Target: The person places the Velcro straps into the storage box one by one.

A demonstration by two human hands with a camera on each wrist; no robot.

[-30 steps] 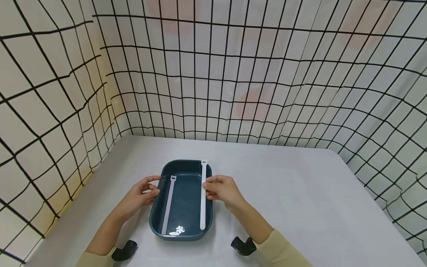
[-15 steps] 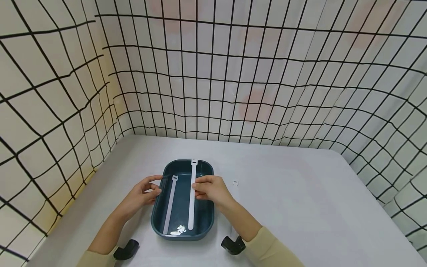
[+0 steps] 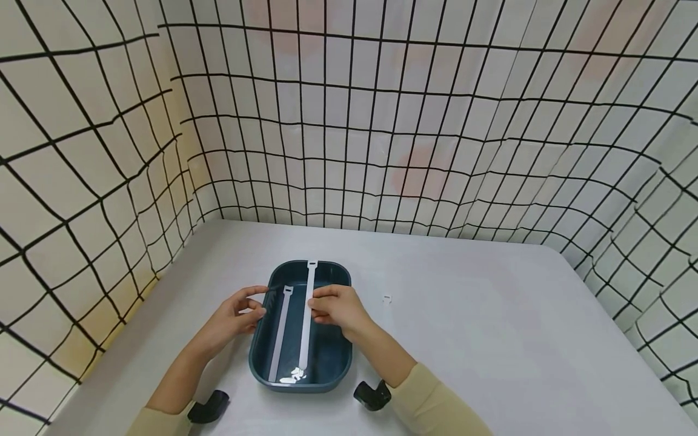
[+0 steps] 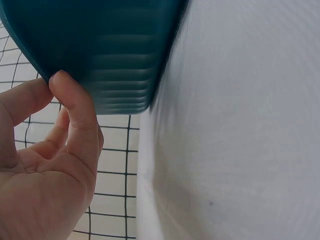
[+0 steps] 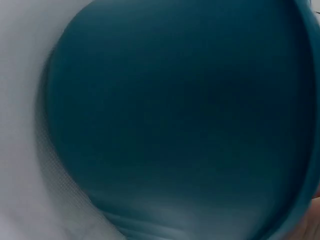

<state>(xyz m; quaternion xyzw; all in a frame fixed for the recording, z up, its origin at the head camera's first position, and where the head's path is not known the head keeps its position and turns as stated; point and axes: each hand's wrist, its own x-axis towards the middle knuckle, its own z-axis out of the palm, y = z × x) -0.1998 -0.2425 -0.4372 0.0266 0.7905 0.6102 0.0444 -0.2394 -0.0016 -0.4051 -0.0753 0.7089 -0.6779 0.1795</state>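
A: Head view. Hand poses?

B: Left hand (image 3: 234, 315) reaches forward and inward, thumb and index finger pinching the near rim of the tray (image 3: 329, 345), which sits between the 2 hands. Right hand (image 3: 335, 309) angles in over the tray's other side, thumb and fingertips pinching 1 white strap (image 3: 307, 327) partway along, slotted end pointing away. Whether that end touches the far rim: can't tell.

A: Anything else?

B: A 2nd strap (image 3: 280, 336) lies in the tray, between the left hand and the held strap. Outward of the right hand, a pale tab (image 3: 387, 298) on the table (image 3: 491, 315); whatever extends from it blends into the white. Sleeves (image 3: 436, 399) cut off by the lower edge.

A: Left wrist view?

B: Fingertips at the tray rim, other fingers bent beneath; palm cropped.

A: Right wrist view?

B: Tray wall fills it, blurred. Only a sliver of hand at the lower corner; pinch hidden there.
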